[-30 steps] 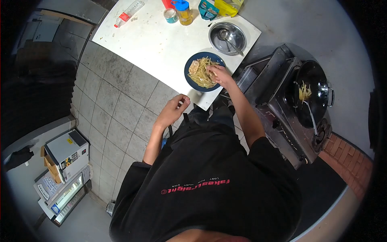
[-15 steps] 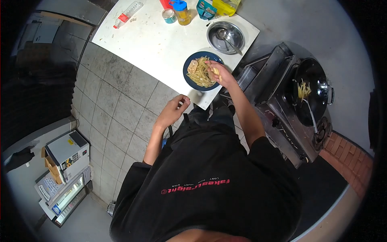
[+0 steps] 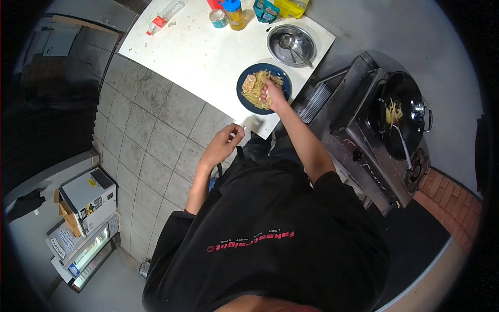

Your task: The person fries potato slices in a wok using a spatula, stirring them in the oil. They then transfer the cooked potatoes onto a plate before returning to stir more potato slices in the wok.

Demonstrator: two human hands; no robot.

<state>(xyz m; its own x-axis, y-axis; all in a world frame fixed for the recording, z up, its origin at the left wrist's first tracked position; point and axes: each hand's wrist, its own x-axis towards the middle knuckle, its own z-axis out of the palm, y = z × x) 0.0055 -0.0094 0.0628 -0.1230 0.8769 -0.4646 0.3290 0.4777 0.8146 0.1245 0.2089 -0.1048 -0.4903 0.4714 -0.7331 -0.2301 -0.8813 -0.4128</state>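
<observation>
our right hand (image 3: 273, 95), nearer than the left hand (image 3: 222, 144), curls over yellow strips (image 3: 251, 98) near the tabletop corner (image 3: 268, 128), whether gripping any we can't tell.

Dark blue on plate (image 3: 241, 94) under right hand (image 3: 273, 95). Pale yellow on food strips (image 3: 254, 99) at same hand; pale orange on chunk (image 3: 249, 83) just left of it. White, brownish specks, on tabletop (image 3: 192, 60) all about. Silver on bowl (image 3: 278, 53) past the hand. Farther past: blue on lid (image 3: 232, 5), amber on jar (image 3: 237, 22), teal on pouch (image 3: 265, 12), bright yellow on bag (image 3: 289, 8). Black on wok (image 3: 406, 88), well right. Grey squares, dark-lined, on floor tiles (image 3: 151, 101) left of left hand (image 3: 223, 145). Black, pink-lettered, on shirt (image 3: 270, 208) behind both.
</observation>
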